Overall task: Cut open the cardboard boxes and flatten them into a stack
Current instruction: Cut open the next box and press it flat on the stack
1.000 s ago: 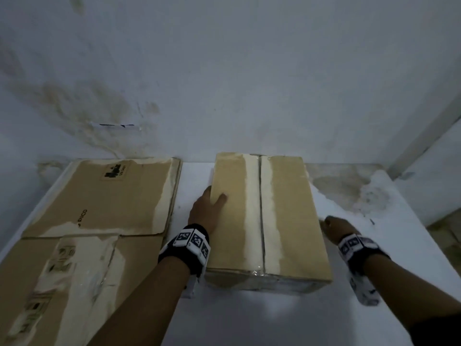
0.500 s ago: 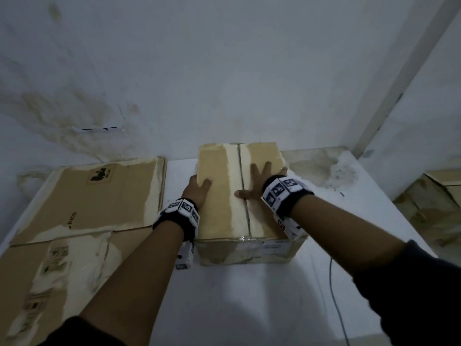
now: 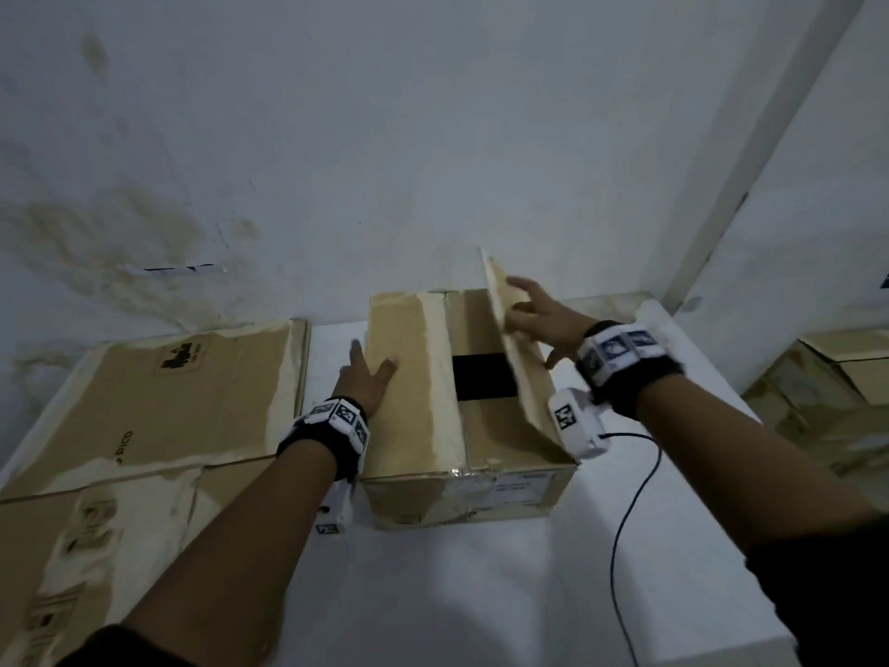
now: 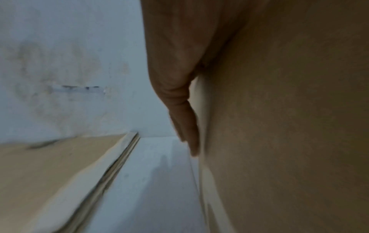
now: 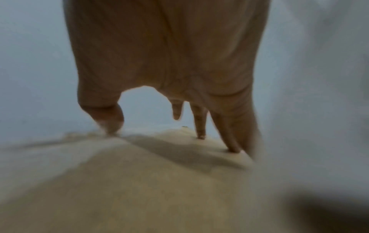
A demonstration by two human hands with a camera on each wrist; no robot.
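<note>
Cardboard box, mid-desk, right of flattened cardboard stack: left hand, grip spread, braces closed left flap; right hand, fingers straight, lifts right flap; fold fully outward, keeping box steadied.

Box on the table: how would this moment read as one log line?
box: upright | right flap: raised by right hand | left flap: closed | left hand: steadying box's left edge

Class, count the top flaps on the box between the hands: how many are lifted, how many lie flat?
1 lifted: right flap, pushed up by right hand. 1 flat: left flap, beside left hand.
</note>
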